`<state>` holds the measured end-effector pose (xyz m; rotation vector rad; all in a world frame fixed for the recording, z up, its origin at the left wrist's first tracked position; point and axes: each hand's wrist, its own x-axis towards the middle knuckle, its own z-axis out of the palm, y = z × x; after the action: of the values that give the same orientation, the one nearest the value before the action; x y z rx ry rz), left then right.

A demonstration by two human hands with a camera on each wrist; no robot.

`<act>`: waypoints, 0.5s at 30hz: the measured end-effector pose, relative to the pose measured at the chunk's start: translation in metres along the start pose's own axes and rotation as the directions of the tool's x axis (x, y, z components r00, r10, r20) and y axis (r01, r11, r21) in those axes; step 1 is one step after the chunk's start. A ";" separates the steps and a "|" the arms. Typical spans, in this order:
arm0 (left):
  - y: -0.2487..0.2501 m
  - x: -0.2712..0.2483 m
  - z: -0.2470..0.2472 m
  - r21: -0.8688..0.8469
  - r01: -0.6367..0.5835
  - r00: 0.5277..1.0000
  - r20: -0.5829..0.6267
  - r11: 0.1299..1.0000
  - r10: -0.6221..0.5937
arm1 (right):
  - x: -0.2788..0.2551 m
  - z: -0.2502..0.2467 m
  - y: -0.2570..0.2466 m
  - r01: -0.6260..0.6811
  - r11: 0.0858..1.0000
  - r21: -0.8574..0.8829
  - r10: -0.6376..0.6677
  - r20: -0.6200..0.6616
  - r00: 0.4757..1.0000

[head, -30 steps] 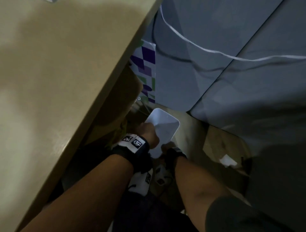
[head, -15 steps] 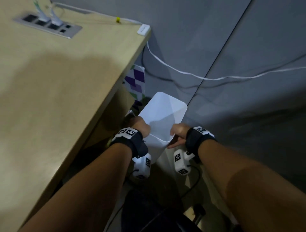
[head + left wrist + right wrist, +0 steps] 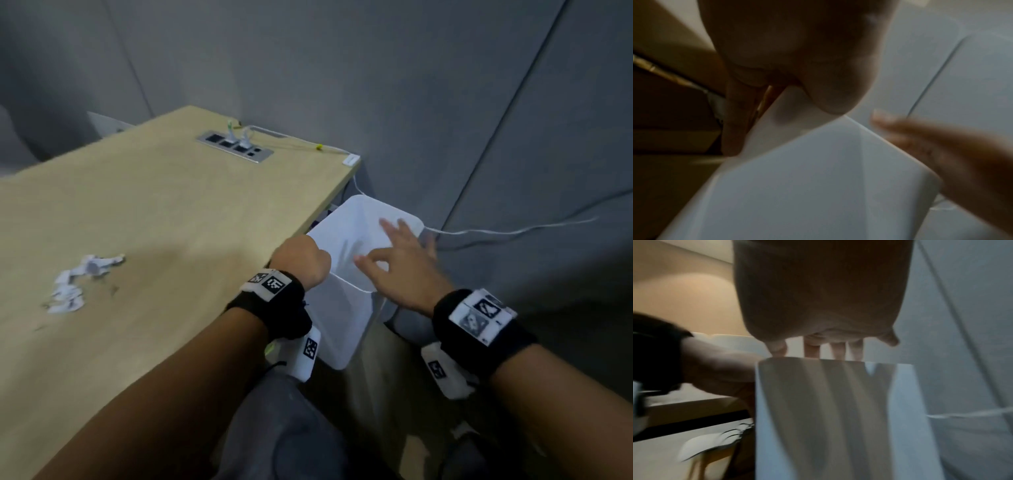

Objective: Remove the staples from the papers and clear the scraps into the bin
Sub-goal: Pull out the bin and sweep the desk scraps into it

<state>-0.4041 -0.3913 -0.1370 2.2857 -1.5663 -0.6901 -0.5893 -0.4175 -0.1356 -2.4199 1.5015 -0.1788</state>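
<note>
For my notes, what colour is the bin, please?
White; the plastic rectangular bin shows best in the head view.

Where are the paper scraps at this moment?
In the head view, the paper scraps lie in a loose pile on the left part of the wooden desk, well left of the left hand and the white bin.

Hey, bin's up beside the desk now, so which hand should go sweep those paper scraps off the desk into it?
Right. The left hand grips the bin rim at the desk edge, steadying it, while the right hand hovers open over the bin, holding nothing, probably free to reach the scraps.
</note>
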 end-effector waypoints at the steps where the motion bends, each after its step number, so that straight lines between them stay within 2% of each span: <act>1: -0.003 -0.009 -0.005 -0.002 -0.008 1.000 -0.014 1.000 0.007 | -0.011 -0.006 -0.016 0.115 0.993 -0.025 -0.113 0.060 0.992; 3: -0.008 -0.024 -0.007 -0.005 0.005 0.999 -0.036 1.000 -0.005 | -0.029 -0.013 -0.045 0.254 0.964 -0.080 -0.232 0.214 0.949; 5: -0.015 -0.037 -0.008 -0.007 0.008 0.999 -0.051 1.000 -0.008 | -0.042 -0.009 -0.064 0.333 0.924 -0.185 -0.270 0.300 0.915; 15: -0.066 -0.092 -0.027 -0.024 0.039 0.999 0.000 0.999 -0.039 | -0.068 0.023 -0.117 0.478 0.854 -0.207 -0.382 0.375 0.845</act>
<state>-0.3647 -0.2823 -0.1260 2.3043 -1.5086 -0.7151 -0.5139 -0.3038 -0.1184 -2.8241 0.8657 0.3632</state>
